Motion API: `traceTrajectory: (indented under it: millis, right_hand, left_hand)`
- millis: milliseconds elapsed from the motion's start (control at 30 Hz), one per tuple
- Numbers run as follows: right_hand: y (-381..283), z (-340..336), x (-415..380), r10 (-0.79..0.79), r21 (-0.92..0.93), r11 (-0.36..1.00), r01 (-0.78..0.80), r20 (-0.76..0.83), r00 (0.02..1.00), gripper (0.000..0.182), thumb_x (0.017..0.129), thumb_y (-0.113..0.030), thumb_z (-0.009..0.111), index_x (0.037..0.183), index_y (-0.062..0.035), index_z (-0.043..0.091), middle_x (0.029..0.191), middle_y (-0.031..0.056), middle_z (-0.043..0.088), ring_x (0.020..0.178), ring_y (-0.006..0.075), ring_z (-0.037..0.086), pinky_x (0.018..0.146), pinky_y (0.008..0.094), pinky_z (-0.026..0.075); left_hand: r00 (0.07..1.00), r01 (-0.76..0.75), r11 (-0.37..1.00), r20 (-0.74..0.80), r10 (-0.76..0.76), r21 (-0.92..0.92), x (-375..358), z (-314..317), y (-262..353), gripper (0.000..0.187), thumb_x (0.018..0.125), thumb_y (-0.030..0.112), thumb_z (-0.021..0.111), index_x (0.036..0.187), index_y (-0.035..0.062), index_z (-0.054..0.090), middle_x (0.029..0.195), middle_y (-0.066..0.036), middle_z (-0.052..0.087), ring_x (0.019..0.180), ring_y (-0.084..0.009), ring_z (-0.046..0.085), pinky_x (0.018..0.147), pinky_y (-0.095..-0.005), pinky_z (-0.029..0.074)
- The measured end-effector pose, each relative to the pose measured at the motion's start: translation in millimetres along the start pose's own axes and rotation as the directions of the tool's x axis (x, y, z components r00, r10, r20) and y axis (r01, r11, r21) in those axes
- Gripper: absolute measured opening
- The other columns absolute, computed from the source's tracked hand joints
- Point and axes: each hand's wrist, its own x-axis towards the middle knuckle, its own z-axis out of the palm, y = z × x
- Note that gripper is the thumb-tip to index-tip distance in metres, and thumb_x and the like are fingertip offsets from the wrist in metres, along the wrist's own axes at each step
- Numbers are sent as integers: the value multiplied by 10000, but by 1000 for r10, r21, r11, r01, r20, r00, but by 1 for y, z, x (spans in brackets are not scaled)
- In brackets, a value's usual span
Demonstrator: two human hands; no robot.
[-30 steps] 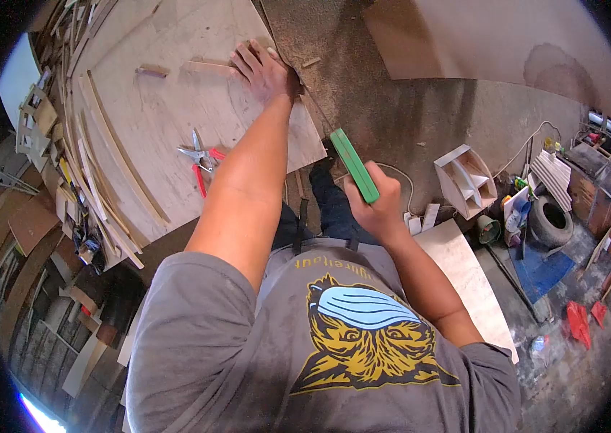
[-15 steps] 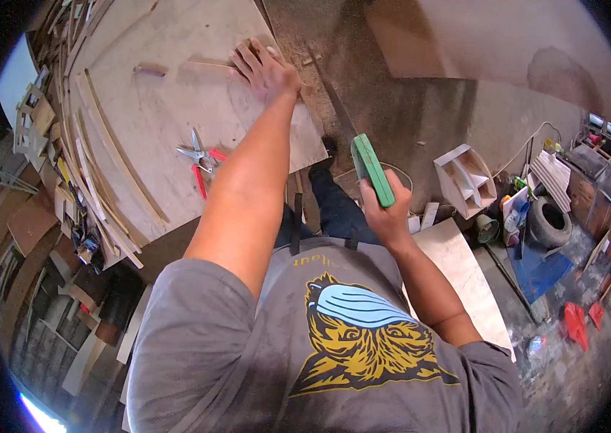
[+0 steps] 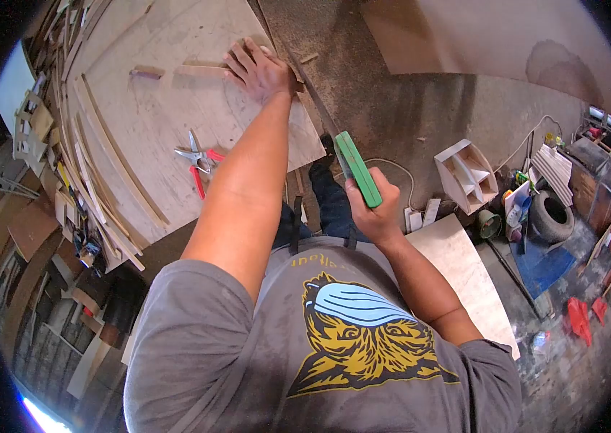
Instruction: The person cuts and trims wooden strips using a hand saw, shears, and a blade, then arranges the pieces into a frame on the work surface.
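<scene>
My left hand [image 3: 261,73] lies with fingers spread at the edge of a plywood board [image 3: 146,137], pressing on a thin wood strip [image 3: 201,71] that runs under it. My right hand [image 3: 378,204] is wrapped round the green handle of a saw [image 3: 358,169]. The saw's blade reaches up past the board's edge, beside my left hand. A pair of snips [image 3: 196,160] with red handles rests on the board, left of my left forearm. Further up lies a small wood block [image 3: 147,73].
Long curved wood strips [image 3: 114,148] line the board's left side. On the floor at right are a wooden box with dividers [image 3: 466,177], a tire [image 3: 551,219], a blue sheet [image 3: 540,267] and red scraps [image 3: 578,320]. A pale panel [image 3: 464,274] lies beside my right arm.
My right hand and the saw have shifted left, and the blade now lies closer to the board's edge. My left hand has moved slightly left in view.
</scene>
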Motion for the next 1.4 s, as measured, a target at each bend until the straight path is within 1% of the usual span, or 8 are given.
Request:
traceTrajectory:
  millis: [33,267,433,733,833,933,1033,1400]
  right_hand:
    - [0,0,1,-10,-4,1000,10,-1,1000,150,899,-64,731,846,-28,595,654,166,603,581,327,678,538,380,497]
    - [4,-2,2,-82,-26,996,82,16,997,138,891,-53,729,851,-22,601,693,159,618,614,349,688,550,391,511]
    - [-1,-4,0,-72,-43,996,74,39,997,128,888,-40,728,865,-22,603,701,163,625,627,358,691,559,392,519]
    - [2,3,0,-75,-59,995,79,62,995,139,895,-68,732,884,-29,599,708,172,632,629,373,684,570,403,521]
    - [-1,-5,-7,-89,-53,994,91,46,995,136,897,-76,731,897,-27,604,702,174,619,620,373,676,567,409,514]
    - [-8,-6,4,-88,-40,995,91,64,994,136,872,-9,718,813,-13,596,660,152,605,559,292,662,534,350,488]
    - [-9,-12,2,-99,-41,994,100,36,994,135,872,-17,722,814,-15,600,660,144,610,555,285,663,537,350,493]
    - [-5,-21,2,-114,-64,991,120,103,988,119,875,-31,735,845,-20,621,679,136,626,583,289,687,539,353,503]
  left_hand:
    - [999,-13,1000,-40,14,24,0,3,-1,500,1008,351,491,1462,156,569,1562,-94,450,1462,-367,379,1181,-630,285]
    - [996,-40,998,-83,44,41,0,9,-4,494,1001,359,509,1448,161,580,1526,-91,476,1449,-367,391,1174,-626,287]
    - [998,-30,999,-56,31,12,0,5,-3,495,1000,362,512,1449,166,579,1537,-90,470,1460,-362,382,1183,-626,274]
    - [1000,-12,998,-13,13,61,0,4,-4,500,1021,365,484,1479,178,560,1570,-85,463,1476,-372,367,1202,-634,240]
    - [997,18,1000,71,-17,-16,1,1,-2,510,1061,368,425,1529,193,522,1637,-114,399,1543,-408,285,1236,-642,197]
    - [995,33,999,94,-36,33,-1,-7,1,509,1062,369,420,1529,193,523,1639,-109,398,1543,-414,282,1241,-636,188]
    - [993,46,999,107,-45,-5,2,-10,2,509,1066,370,412,1532,195,520,1642,-104,396,1544,-415,277,1242,-635,185]
    - [997,34,998,66,-38,53,0,6,-3,499,1061,399,424,1512,227,552,1648,-93,388,1553,-403,262,1234,-639,197]
